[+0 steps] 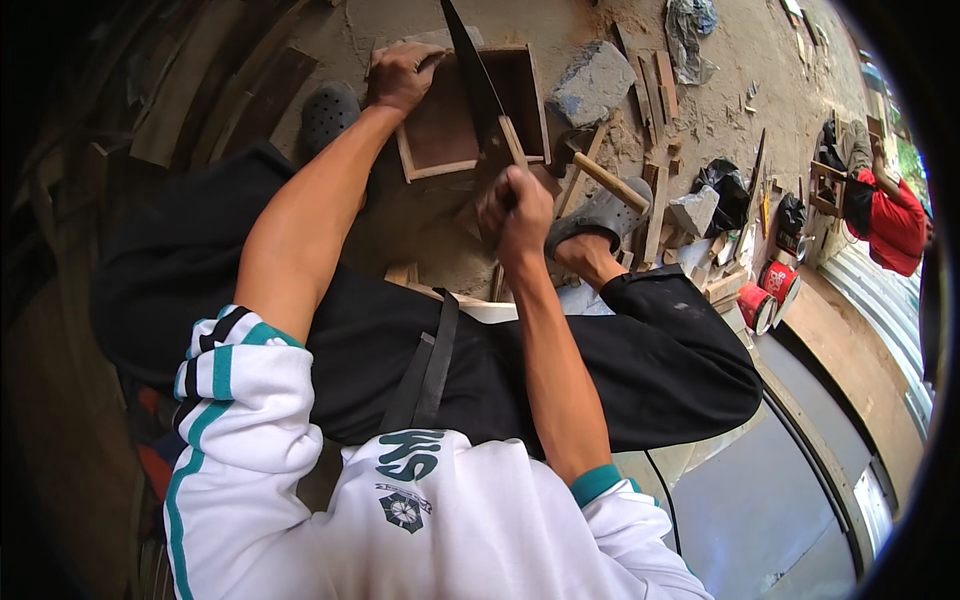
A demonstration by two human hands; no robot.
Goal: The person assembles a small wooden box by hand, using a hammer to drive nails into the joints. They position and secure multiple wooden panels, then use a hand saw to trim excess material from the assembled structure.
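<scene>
My right hand (pixel 520 212) is closed round the wooden handle of a handsaw (pixel 476 68). The dark blade points up and away, slanting across an open wooden box (pixel 437 128). From this angle I cannot tell whether the teeth touch the wood. The box is shallow, with a brown inside and pale thin edges, and lies on the ground between my feet. My left hand (pixel 402 76) grips its far left corner, fingers curled over the edge. A hammer (pixel 608 183) with a wooden handle lies right of the box, beside my right clog (pixel 600 215).
A grey stone block (pixel 593 83) sits beyond the hammer. Wood offcuts (pixel 657 215) litter the right side; long boards (pixel 190 85) lie at the left. Black plastic bag (pixel 727 188) and red cans (pixel 768 296) stand farther right. A person in red (pixel 893 228) is at the far right.
</scene>
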